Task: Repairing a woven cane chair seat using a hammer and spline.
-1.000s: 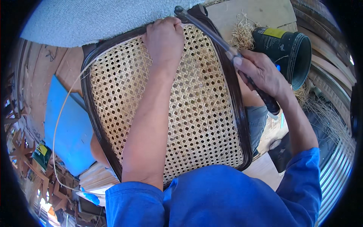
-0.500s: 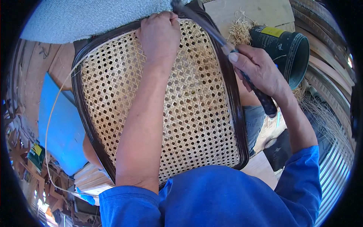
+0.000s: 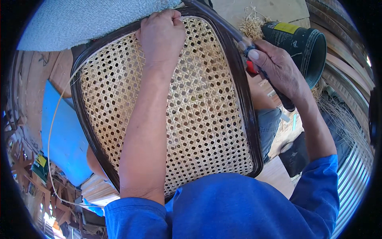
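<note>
A chair panel of woven cane (image 3: 203,119) in a dark wooden frame (image 3: 249,123) rests across my lap. My left hand (image 3: 161,34) is closed at the frame's top edge, fingertips pinched on something I cannot make out, possibly the pale strip along the rim. My right hand (image 3: 276,65) grips the dark handle of a long hammer-like tool (image 3: 215,16), whose metal shaft slants up-left over the frame's upper right corner; its far end reaches the picture's top edge. A loose cane strand (image 3: 59,104) loops off the panel's left side.
A grey padded mat (image 3: 87,24) lies above the panel. At right are cane shavings (image 3: 254,24), a dark green bucket (image 3: 314,55) on its side and stacked wood strips (image 3: 350,71). At left are a blue board (image 3: 59,131) and wood scraps (image 3: 28,171).
My left hand and the panel sit slightly higher and further left in the picture. The tool's far end has risen toward the top edge. Something red now shows beside my right hand.
</note>
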A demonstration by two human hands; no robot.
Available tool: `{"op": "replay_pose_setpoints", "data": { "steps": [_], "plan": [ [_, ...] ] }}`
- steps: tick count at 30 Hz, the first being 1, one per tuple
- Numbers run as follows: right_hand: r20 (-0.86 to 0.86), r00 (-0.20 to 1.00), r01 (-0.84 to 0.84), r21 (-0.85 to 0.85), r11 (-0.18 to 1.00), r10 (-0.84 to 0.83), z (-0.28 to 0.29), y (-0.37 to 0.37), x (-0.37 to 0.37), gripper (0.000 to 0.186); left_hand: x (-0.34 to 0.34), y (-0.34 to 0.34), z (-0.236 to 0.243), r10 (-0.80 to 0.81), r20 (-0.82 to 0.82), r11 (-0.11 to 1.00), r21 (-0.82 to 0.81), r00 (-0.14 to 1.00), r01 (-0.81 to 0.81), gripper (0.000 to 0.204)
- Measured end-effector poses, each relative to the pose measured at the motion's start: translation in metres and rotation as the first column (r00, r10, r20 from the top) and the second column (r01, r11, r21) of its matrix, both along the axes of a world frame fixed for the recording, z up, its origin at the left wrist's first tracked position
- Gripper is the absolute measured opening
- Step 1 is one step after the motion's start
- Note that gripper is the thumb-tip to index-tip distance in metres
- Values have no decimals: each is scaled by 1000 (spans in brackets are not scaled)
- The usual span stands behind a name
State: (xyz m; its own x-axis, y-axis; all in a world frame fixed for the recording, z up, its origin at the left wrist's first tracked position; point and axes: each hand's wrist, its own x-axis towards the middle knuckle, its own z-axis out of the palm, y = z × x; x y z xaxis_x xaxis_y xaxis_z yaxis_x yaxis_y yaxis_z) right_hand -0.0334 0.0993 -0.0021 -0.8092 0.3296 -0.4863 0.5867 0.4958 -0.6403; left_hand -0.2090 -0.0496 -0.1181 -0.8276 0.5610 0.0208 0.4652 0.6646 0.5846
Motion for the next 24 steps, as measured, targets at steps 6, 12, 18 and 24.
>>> {"op": "replay_pose_setpoints", "data": {
  "steps": [6, 12, 18, 24],
  "plan": [
    [157, 985, 75, -38, 997, -68, 11, -2, -4, 47, 1, -1, 2, -2, 10, 1000, 0, 1000, 2, 20],
    [102, 994, -56, 78, 995, 48, 10, 1, -5, 47, 1, -1, 2, -16, 15, 1000, 15, 1000, 16, 21],
    [116, 990, -91, 133, 987, 76, 19, -3, -12, 45, 0, -2, -3, 9, -20, 998, 62, 1000, -7, 21],
    [149, 988, -63, 89, 994, 49, 25, -8, -19, 42, -2, -4, -1, 46, 91, 993, 102, 995, -55, 31]
  ]
}}
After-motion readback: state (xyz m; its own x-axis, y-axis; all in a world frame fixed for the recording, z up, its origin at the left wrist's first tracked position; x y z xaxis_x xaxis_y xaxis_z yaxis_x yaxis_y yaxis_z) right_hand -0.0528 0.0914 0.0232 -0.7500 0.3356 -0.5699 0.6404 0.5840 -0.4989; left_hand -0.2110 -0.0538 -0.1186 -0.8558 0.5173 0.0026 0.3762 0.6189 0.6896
